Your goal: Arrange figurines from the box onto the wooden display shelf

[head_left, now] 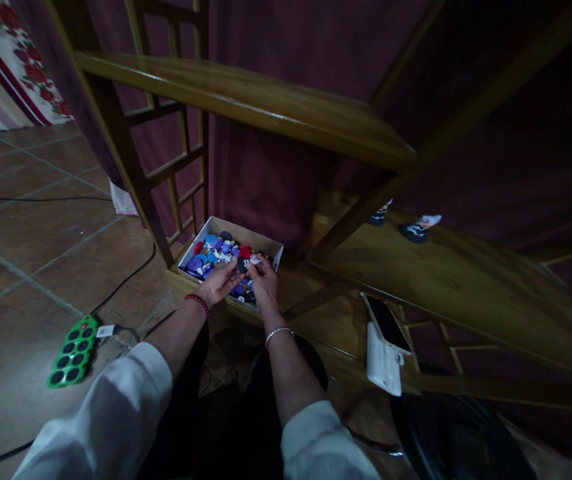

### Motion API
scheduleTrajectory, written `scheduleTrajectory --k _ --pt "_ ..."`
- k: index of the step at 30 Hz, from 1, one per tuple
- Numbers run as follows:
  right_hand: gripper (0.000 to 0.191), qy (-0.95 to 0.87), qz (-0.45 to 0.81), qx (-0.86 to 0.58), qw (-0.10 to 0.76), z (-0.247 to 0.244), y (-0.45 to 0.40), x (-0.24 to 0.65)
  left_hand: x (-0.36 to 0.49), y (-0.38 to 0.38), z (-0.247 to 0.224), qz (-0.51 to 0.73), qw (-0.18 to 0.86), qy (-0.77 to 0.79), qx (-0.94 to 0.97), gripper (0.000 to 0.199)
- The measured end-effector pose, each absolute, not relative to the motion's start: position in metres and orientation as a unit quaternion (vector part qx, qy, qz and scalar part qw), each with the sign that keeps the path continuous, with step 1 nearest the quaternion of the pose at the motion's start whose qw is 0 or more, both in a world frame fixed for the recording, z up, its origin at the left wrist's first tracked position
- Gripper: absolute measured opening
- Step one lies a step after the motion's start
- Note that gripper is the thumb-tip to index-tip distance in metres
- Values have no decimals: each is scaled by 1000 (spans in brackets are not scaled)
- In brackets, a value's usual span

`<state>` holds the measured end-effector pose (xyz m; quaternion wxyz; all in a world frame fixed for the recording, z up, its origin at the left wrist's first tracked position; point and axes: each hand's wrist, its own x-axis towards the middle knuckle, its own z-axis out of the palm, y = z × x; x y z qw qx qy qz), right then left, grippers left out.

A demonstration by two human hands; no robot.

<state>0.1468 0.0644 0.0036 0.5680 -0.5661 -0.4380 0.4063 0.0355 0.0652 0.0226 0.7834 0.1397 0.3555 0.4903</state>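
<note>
Though dim, tiled floor (21, 273) beside wooden shelf (321, 313), figurine (243, 265) in the grip of left hand (219, 283) and right hand (265, 281).

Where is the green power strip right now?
In the head view, the power strip lies on the floor at lower left, just outside the left arm.

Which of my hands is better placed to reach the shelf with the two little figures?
Probably your right hand: it is nearer the shelf and its two figures; your left hand is farther across. Both hold a small piece over the box.
</note>
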Motion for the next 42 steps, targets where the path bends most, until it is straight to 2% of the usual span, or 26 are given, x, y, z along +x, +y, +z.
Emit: scheduleTrajectory --k 18,42 --pt "30 -425 410 -547 594 2 65 148 34 66 18 498 791 329 134 3" --pt "30 -455 408 -569 551 5 63 152 35 65 22 492 773 367 160 15"
